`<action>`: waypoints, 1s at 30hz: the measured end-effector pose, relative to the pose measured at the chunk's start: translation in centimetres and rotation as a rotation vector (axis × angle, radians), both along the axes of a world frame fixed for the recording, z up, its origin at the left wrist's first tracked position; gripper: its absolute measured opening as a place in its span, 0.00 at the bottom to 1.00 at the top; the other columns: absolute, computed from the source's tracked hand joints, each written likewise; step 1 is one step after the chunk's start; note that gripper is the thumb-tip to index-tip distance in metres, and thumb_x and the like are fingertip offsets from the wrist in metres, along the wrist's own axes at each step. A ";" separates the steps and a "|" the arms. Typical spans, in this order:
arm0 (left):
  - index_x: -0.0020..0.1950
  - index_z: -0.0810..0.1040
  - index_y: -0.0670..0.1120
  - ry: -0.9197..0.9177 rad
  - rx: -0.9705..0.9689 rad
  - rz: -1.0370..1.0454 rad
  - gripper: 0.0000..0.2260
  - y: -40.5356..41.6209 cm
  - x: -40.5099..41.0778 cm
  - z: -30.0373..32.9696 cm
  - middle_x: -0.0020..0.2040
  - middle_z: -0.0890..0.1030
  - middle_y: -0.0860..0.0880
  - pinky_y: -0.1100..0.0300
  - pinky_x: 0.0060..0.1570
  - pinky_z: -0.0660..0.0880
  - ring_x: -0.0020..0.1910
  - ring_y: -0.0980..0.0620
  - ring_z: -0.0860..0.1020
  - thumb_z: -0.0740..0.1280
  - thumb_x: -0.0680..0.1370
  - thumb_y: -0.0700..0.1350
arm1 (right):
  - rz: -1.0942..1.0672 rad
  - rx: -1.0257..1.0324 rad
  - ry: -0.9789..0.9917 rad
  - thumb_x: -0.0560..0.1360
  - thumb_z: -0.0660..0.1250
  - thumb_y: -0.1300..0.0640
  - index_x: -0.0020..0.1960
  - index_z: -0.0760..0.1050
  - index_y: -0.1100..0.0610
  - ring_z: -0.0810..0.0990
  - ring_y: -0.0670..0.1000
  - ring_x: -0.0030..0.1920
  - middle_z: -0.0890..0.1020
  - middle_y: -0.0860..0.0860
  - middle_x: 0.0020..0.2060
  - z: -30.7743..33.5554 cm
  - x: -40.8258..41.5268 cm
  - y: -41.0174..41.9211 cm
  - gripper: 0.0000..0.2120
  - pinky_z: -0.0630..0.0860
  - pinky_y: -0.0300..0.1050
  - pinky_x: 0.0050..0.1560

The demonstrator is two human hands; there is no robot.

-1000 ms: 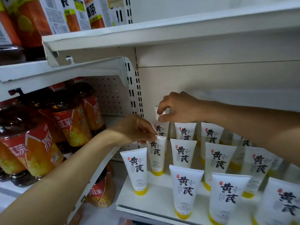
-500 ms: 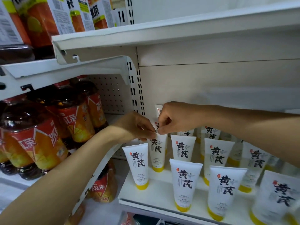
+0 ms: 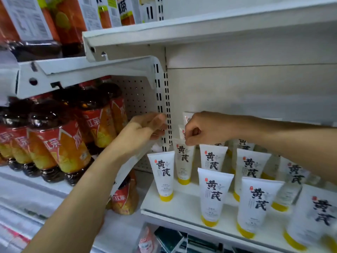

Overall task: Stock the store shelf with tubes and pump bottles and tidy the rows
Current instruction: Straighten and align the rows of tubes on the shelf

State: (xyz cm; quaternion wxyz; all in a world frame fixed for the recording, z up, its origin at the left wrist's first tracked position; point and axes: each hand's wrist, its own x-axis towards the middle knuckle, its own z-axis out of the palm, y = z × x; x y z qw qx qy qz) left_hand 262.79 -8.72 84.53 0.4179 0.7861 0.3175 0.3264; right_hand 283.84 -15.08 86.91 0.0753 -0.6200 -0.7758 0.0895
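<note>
1. Head view, the only view: right hand [image 3: 202, 129] reaches in from the right, fingers curled, fingertips pinching the top crimp edge of the second tube [image 3: 183, 158] in the leftmost row. Tube stands cap-down on the shelf [image 3: 184, 203], long axis upright, directly below the right hand.
2. Left hand [image 3: 144, 131] hovers just left of the right hand, in front of the slotted upright [image 3: 166, 99]; fingers loosely bent, nothing visibly held. Apart from the tube, no contact.
3. Front tube [image 3: 162, 175] of the same row stands below and between both hands, slightly forward of the pinched one. Two more tubes of that row show partly behind the right hand, toward the back panel.
4. Other tubes stand in rows to the right, under the right forearm, all cap-down with yellow caps; the far right ones are blurred.
5. Key relation: pinched tube hangs straight down from the right fingertips, so the right hand is nearer and already on it; the left hand would have to come right and down to help.
6. Judgement: row-tidying step, likely squaring this tube in line with its row. Risk: knocking the front tube over.
7. Tea bottles [image 3: 60, 141] sit on the neighbouring shelf, left of the left hand. No pump bottles visible.
</note>
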 end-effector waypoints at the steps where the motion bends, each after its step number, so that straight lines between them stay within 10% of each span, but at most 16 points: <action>1: 0.62 0.78 0.50 -0.005 0.020 0.006 0.24 -0.6 -0.4 -0.4 0.52 0.84 0.54 0.58 0.56 0.77 0.51 0.58 0.82 0.58 0.75 0.63 | -0.002 -0.005 0.004 0.75 0.68 0.50 0.45 0.82 0.53 0.83 0.47 0.40 0.84 0.45 0.39 0.0 -0.1 0.0 0.08 0.81 0.50 0.47; 6: 0.63 0.74 0.60 -0.064 -0.045 0.148 0.30 -3.6 -1.8 -3.4 0.59 0.79 0.61 0.53 0.66 0.69 0.60 0.62 0.76 0.52 0.71 0.75 | -0.029 0.006 0.028 0.74 0.68 0.47 0.56 0.79 0.49 0.81 0.45 0.46 0.81 0.42 0.45 0.5 -0.9 -0.5 0.12 0.80 0.50 0.51; 12: 0.68 0.68 0.56 -0.145 -0.201 0.201 0.21 -7.9 -1.8 -8.6 0.62 0.77 0.60 0.63 0.59 0.75 0.58 0.63 0.76 0.65 0.77 0.57 | -0.010 0.097 0.089 0.76 0.69 0.49 0.55 0.79 0.47 0.76 0.37 0.47 0.78 0.38 0.47 1.5 -1.9 -2.2 0.09 0.71 0.34 0.46; 17: 0.72 0.64 0.59 -0.014 -0.181 0.351 0.42 -7.9 -1.9 -13.1 0.68 0.71 0.55 0.50 0.63 0.74 0.64 0.57 0.74 0.77 0.61 0.65 | 0.027 0.154 0.078 0.76 0.68 0.50 0.47 0.80 0.47 0.78 0.38 0.43 0.80 0.38 0.41 2.2 -3.1 -4.8 0.03 0.72 0.30 0.41; 21: 0.73 0.62 0.52 0.042 -0.165 0.417 0.42 -8.2 -1.3 -14.0 0.59 0.78 0.55 0.51 0.57 0.77 0.53 0.59 0.77 0.80 0.65 0.52 | -0.024 0.186 0.022 0.75 0.67 0.45 0.43 0.82 0.49 0.79 0.44 0.37 0.82 0.43 0.36 1.8 -3.3 -7.2 0.09 0.75 0.43 0.40; 30: 0.59 0.71 0.52 0.250 -0.001 0.519 0.26 -7.9 0.0 -14.0 0.51 0.78 0.58 0.51 0.53 0.77 0.50 0.53 0.77 0.77 0.66 0.57 | -0.110 0.129 -0.124 0.70 0.70 0.39 0.44 0.82 0.47 0.81 0.42 0.40 0.83 0.39 0.37 0.3 -4.0 -10.4 0.12 0.79 0.46 0.44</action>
